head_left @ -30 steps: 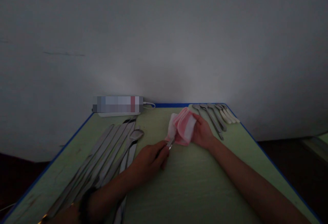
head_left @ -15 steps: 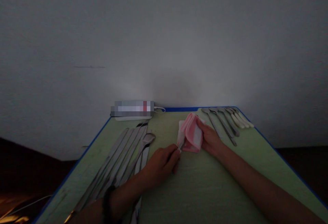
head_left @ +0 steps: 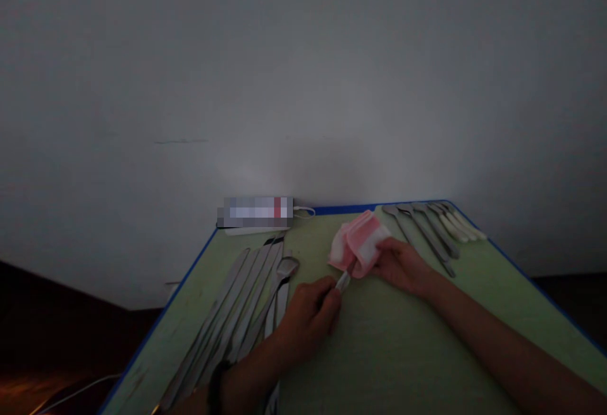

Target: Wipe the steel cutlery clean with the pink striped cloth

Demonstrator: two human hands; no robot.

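My left hand [head_left: 315, 310] is closed around a shiny metal piece of cutlery [head_left: 343, 281]. Its far end disappears into the folds of a pink and white cloth [head_left: 365, 244], so I cannot tell its kind. The cloth is gripped by my right hand [head_left: 401, 266], thumb on the near face and the other fingers mostly behind it. Both hands are above the middle of the green table [head_left: 379, 345]. Just left of my left hand a metal spoon [head_left: 287, 267] lies over long flat metal utensils [head_left: 237, 301], partly hidden by my forearm.
At the back right lie several metal spoons [head_left: 429, 235] and several white-handled utensils [head_left: 455, 224]. A blurred-out box-like object [head_left: 256, 212] with a white cable [head_left: 306, 210] stands at the back left. Blue edging [head_left: 332, 210] borders the table, and a wall [head_left: 303, 86] rises behind it.
The view has shifted, so the table appears further right and slightly lower. The cloth has been refolded around the cutlery's end and tilted; both hands keep their holds.
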